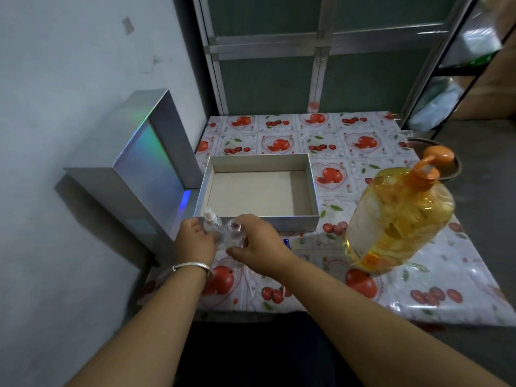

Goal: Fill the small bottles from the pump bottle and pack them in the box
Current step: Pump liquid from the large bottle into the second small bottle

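Two small clear bottles stand at the table's near left, just in front of the open silver box (314,188), which holds nothing. My left hand (194,241) grips the small capped bottle (211,223) with its white spray top. My right hand (258,243) curls around the small uncapped bottle (234,231), whose neck is open. The big pump bottle (396,219) of orange-yellow liquid, with an orange pump head, stands to the right, apart from both hands.
The holographic silver box lid (150,169) leans against the wall on the left. A fruit-print cloth covers the table (363,141). A small blue thing (287,243) lies behind my right hand. A round dark dish (453,170) sits behind the pump bottle.
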